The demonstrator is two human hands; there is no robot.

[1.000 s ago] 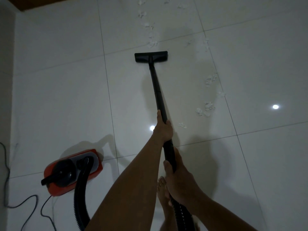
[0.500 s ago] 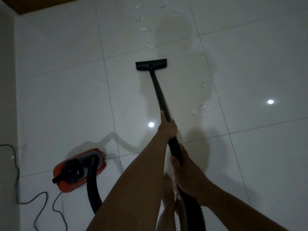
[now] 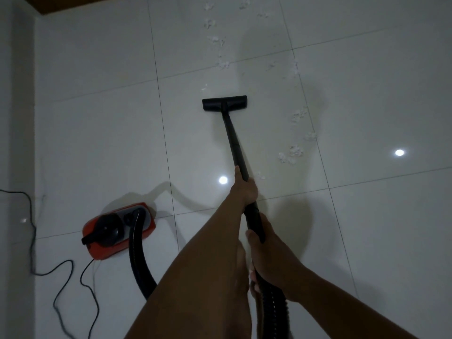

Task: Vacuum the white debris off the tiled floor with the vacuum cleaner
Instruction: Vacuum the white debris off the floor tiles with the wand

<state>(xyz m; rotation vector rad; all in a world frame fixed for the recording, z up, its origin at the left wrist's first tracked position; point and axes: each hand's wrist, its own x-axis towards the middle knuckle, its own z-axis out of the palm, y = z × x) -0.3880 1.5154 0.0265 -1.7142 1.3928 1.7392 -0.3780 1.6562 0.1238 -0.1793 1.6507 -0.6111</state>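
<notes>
A black vacuum wand (image 3: 233, 140) slants up the middle of the tiled floor (image 3: 97, 133), ending in a flat black floor nozzle (image 3: 224, 103). My left hand (image 3: 244, 188) grips the wand higher up. Lower down, my right hand (image 3: 267, 255) grips it where the ribbed hose (image 3: 272, 304) joins. White debris (image 3: 219, 40) lies scattered beyond the nozzle, a little apart from it. More white debris (image 3: 293, 152) trails down the right side of the wand. The red and black vacuum body (image 3: 117, 231) sits at the lower left, its hose curving towards me.
A black power cord (image 3: 61, 277) loops over the floor at the lower left, near a pale wall (image 3: 14, 118). A brown wooden edge (image 3: 73, 3) shows at the top left. Two ceiling lights reflect off the glossy tiles. My bare foot shows under my arms.
The nozzle has drawn back towards me, away from the debris ahead of it. Both hands came back with the wand, and the view shifted so the vacuum body sits further right.
</notes>
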